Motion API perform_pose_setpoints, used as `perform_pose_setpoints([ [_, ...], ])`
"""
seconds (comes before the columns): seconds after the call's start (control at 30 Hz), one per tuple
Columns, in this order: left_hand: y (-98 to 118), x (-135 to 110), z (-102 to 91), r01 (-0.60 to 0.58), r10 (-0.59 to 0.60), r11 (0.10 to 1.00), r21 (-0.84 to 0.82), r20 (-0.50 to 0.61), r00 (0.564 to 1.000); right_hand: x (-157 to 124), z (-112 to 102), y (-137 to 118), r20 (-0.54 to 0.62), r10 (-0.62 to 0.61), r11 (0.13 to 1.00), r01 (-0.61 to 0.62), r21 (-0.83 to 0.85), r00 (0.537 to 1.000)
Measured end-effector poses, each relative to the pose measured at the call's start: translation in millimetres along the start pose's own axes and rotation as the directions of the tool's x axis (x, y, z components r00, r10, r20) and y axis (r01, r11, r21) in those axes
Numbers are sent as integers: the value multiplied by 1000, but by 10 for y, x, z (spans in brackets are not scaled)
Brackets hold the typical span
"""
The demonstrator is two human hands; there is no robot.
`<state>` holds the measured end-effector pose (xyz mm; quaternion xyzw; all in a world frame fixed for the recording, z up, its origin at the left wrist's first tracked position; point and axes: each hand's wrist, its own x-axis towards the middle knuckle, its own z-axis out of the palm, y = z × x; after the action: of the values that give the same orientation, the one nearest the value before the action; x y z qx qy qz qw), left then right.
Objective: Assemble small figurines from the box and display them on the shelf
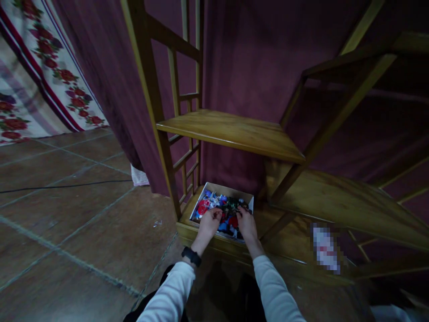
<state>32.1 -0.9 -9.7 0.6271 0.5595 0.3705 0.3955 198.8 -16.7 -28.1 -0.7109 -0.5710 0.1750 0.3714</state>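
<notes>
Seen from the head camera, the person is bent low in front of a tall honey-coloured wooden shelf unit [234, 132]. Both arms, in pale long sleeves, reach down to its lowest board. There sits a shallow white cardboard box [231, 189], pushed against the left upright and heaped with small colourful pieces [214, 202] in red, blue, white and dark green.

The left hand [209, 223] is at the near edge of the box with its fingers curled down onto the pile. Whether they pinch anything is too small to tell. A black wristband [191, 256] circles that wrist. The right hand [247, 226] lies just beside it, fingertips dipped among the darker pieces. Its grip cannot be made out either.

A dark maroon curtain [254, 62] hangs behind the shelves. Brown floor tiles [73, 214] spread to the left, crossed by a thin black cable [63, 186]. Further left hangs a white cloth with red flowers [40, 67].
</notes>
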Motion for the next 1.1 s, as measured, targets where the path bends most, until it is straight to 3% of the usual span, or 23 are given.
perform_pose_setpoints([
  [0.1,49,-33,30,5,-5,1000,-15,-22,1000,-3,-108,-19,-44,-50,998,51,32,998],
  [0.27,146,-111,118,-13,14,967,-255,1,1000,-141,-187,-110,-95,-253,949,266,172,963],
  [0.37,179,-176,138,21,-3,907,-421,44,999,-258,-199,-171,-98,-291,930,306,205,952],
  [0.47,177,-258,120,28,-20,846,-533,21,1000,-357,-227,-215,-96,-261,928,277,248,960],
  [0.6,161,-408,77,-31,-8,858,-513,-75,997,-500,-273,-215,-59,-193,930,202,307,979],
  [0.7,195,-562,48,-53,19,820,-570,-66,998,-636,-313,-199,-41,-115,909,122,398,993],
  [0.83,318,-810,-9,-8,-15,762,-648,-30,999,-818,-390,-231,-38,-2,826,23,563,999],
  [0.97,428,-1075,-83,50,-46,764,-643,22,999,-995,-433,-277,-20,71,743,-40,668,997],
  [1.1,420,-1302,-99,25,-20,765,-643,15,1000,-1205,-385,-254,-13,129,617,-70,784,992],
])
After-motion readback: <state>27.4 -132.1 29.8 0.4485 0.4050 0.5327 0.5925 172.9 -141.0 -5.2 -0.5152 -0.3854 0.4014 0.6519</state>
